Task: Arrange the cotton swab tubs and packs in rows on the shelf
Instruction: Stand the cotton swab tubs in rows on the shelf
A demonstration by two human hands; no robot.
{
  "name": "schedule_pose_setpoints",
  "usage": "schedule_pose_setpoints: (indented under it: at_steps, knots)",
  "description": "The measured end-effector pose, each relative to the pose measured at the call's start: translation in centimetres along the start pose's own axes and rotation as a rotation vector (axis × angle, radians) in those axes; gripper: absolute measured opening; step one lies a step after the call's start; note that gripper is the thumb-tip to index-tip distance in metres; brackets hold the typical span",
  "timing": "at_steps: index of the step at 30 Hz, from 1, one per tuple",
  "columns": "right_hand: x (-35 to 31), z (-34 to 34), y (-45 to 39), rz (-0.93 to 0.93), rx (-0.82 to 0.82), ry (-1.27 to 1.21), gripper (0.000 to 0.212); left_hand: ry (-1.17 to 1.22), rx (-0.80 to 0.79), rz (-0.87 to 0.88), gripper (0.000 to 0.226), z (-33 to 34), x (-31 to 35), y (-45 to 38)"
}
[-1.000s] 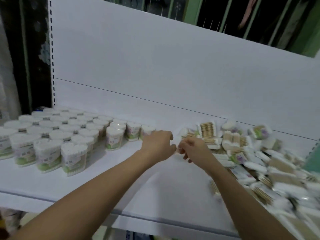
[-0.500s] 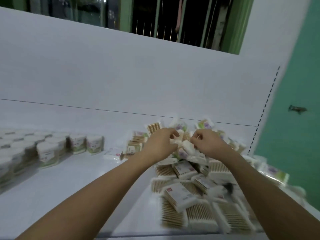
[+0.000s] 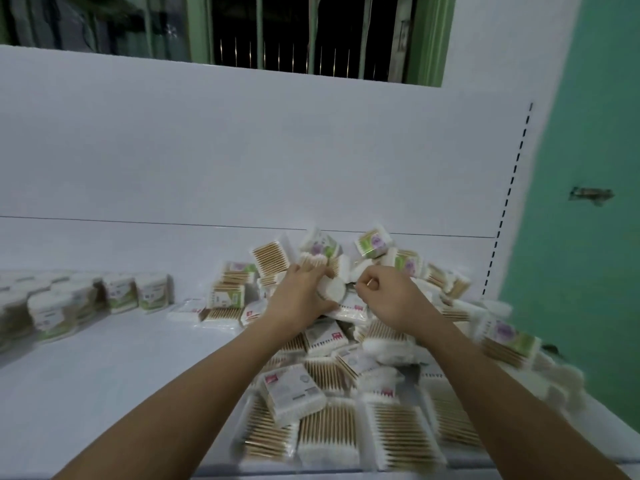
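Facing white shelf (image 3: 104, 375), task roughly half done by my judgement. Tubs (image 3: 117, 296) already in rows at left edge of frame, count unclear, blurred. Packs (image 3: 346, 393) heaped loose, centre to lower right, dozens, too many to count, all unsorted. Left hand (image 3: 301, 299) curls round heart-shaped tub (image 3: 334, 292) atop heap. Right hand (image 3: 388, 299) fingers curled, maybe pinching something tiny; cannot tell.

On the shelf (image 3: 104, 375), rows of cotton swab tubs (image 3: 119, 297) stand at the left, while a heap of cotton swab packs (image 3: 332, 403) lies at the right, reaching from the front edge to the back panel (image 3: 242, 150). Both hands sit over the heap's rear part, left hand (image 3: 301, 299) beside right hand (image 3: 388, 299).
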State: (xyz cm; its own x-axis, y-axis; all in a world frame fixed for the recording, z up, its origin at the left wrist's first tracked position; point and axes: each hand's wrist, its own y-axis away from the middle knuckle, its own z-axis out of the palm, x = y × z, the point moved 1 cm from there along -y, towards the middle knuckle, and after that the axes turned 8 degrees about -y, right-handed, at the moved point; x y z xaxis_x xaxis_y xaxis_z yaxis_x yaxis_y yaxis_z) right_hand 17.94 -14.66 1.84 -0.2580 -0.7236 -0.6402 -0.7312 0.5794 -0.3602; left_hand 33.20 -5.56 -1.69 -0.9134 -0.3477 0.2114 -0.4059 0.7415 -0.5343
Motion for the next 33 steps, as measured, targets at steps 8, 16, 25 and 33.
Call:
schedule_pose_setpoints:
  at_steps: [8, 16, 25, 33]
  knots:
    - [-0.8, 0.7, -0.8, -0.059, 0.058, -0.399, 0.014, 0.47, 0.276, -0.135, 0.028, -4.3, -0.4, 0.9]
    - [-5.7, 7.0, -0.9, -0.073, -0.194, -0.686, 0.053, 0.835, 0.263, -0.348, 0.017, -8.9, -4.2, 3.9]
    - [-11.7, 16.0, -1.3, -0.039, -0.135, -0.866, 0.047, 0.676, 0.277, -0.364, 0.014, -12.5, -12.1, 7.4]
    - [-17.2, 25.4, -1.0, 0.012, -0.216, -0.727, 0.047, 0.442, 0.273, -0.449, 0.03, -14.2, -20.1, 12.4]
